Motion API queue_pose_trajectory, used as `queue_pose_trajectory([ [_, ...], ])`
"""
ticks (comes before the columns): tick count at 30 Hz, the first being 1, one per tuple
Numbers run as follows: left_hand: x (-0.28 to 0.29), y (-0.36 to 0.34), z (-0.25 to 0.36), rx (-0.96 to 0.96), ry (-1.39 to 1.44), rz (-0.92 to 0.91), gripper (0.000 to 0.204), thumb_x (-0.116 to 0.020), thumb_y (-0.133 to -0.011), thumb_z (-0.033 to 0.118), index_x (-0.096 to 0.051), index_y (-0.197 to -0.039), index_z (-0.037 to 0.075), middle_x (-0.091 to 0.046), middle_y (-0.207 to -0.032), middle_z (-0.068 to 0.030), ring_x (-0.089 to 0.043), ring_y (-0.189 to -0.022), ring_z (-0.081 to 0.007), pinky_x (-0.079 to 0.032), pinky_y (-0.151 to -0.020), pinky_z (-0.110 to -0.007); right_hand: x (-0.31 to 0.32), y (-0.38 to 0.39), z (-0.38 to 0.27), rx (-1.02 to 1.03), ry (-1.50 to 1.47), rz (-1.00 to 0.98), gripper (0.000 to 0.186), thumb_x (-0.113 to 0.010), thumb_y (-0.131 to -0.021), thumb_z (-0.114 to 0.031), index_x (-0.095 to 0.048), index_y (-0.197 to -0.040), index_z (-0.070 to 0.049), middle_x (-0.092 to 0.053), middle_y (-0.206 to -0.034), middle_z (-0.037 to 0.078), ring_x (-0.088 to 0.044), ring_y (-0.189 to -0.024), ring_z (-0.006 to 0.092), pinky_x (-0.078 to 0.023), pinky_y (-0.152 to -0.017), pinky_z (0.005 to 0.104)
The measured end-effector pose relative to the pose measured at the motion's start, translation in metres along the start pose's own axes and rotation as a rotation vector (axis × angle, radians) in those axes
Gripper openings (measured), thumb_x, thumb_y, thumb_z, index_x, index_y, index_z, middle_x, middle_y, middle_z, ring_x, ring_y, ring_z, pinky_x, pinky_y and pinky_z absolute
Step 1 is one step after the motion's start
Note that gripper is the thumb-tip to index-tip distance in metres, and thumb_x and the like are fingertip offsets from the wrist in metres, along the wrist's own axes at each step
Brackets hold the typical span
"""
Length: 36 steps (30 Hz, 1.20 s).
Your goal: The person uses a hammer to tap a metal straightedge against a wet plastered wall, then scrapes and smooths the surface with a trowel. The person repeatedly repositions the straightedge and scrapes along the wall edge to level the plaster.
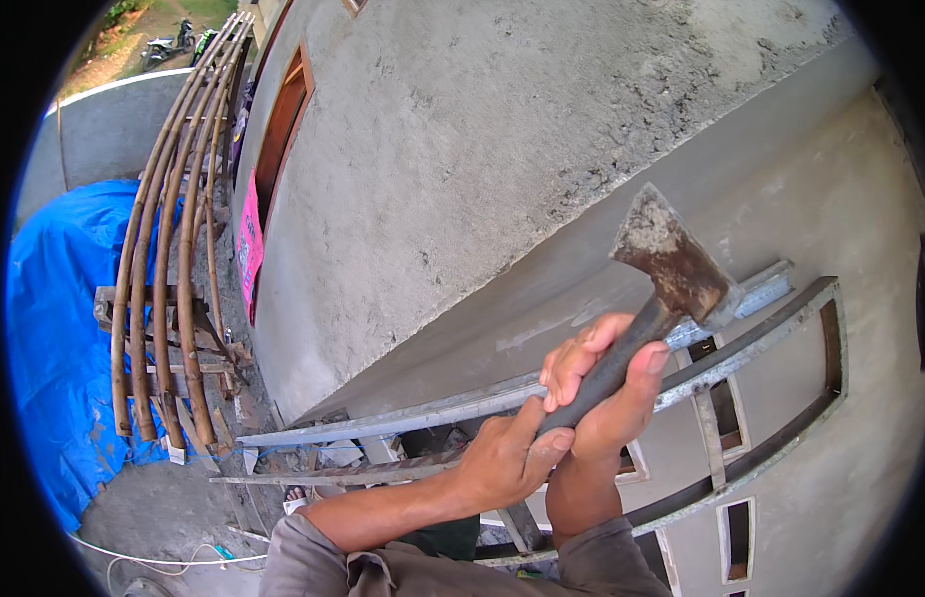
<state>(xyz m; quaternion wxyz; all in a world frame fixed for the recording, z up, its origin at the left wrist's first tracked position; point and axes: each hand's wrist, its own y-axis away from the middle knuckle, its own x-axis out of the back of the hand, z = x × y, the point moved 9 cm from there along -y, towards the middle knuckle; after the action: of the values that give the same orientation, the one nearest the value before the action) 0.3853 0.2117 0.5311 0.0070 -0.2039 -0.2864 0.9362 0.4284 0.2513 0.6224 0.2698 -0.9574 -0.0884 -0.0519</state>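
Observation:
A hammer with a rusty, mortar-stained head [671, 259] and a dark handle [622, 360] is raised in front of a grey plastered wall [482, 149]. My right hand [607, 393] is wrapped around the middle of the handle. My left hand [507, 458] grips the handle's lower end, pressed against the right hand. Just behind the hands, a long grey metal rail [433, 413] runs along a ledge. Under it is a concrete frame [771, 343] with narrow rectangular openings.
A bundle of curved bamboo poles [174, 249] leans on a wooden rack at the left, beside a blue tarpaulin [55, 348]. A pink banner [249, 239] hangs below a brown window frame [283, 119]. A white cable [134, 559] lies on the ground far below.

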Motion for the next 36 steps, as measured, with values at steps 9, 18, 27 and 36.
queue_pose_trajectory([
  [9, -0.006, -0.023, 0.018, -0.006, 0.005, -0.038, 0.038, -0.043, -0.1, 0.028, -0.044, -0.12, -0.004, -0.057, -0.065, -0.0206, -0.061, -0.059, -0.039, -0.044, -0.054, -0.043, -0.005, -0.023, -0.037, 0.064, 0.012, 0.065, 0.045, -0.036, -0.101, -0.042, -0.051, -0.089, -0.001, -0.047, -0.057, 0.002, -0.046, -0.046, 0.01, -0.039, -0.044, 0.0251],
  [18, -0.016, -0.029, 0.009, 0.155, 0.14, -0.037, 0.039, -0.044, -0.1, 0.029, -0.043, -0.12, -0.005, -0.057, -0.069, -0.0293, -0.058, -0.064, -0.0479, -0.044, -0.056, -0.047, 0.005, -0.035, -0.027, -0.034, 0.106, 0.071, 0.047, -0.037, -0.099, -0.047, -0.052, -0.09, -0.003, -0.047, -0.057, 0.002, -0.046, -0.047, 0.009, -0.038, -0.042, 0.0248],
  [27, -0.023, -0.029, 0.004, 0.376, 0.212, -0.064, 0.04, -0.042, -0.101, 0.03, -0.045, -0.121, -0.004, -0.06, -0.076, -0.0263, -0.061, -0.066, -0.043, -0.045, -0.06, -0.044, 0.006, -0.046, -0.025, -0.092, 0.155, 0.012, 0.05, -0.036, -0.099, -0.049, -0.053, -0.088, -0.003, -0.045, -0.054, 0.002, -0.045, -0.045, 0.0081, -0.037, -0.041, 0.0237],
  [36, -0.035, -0.049, 0.025, 0.175, 0.111, -0.049, 0.042, -0.037, -0.102, 0.034, -0.045, -0.118, -0.004, -0.055, -0.062, -0.0139, -0.056, -0.055, -0.0264, -0.043, -0.053, -0.038, 0.013, -0.052, -0.052, -0.065, 0.111, 0.071, 0.047, -0.036, -0.101, -0.046, -0.052, -0.088, -0.004, -0.045, -0.055, 0.0, -0.046, -0.045, 0.0076, -0.038, -0.041, 0.0235],
])
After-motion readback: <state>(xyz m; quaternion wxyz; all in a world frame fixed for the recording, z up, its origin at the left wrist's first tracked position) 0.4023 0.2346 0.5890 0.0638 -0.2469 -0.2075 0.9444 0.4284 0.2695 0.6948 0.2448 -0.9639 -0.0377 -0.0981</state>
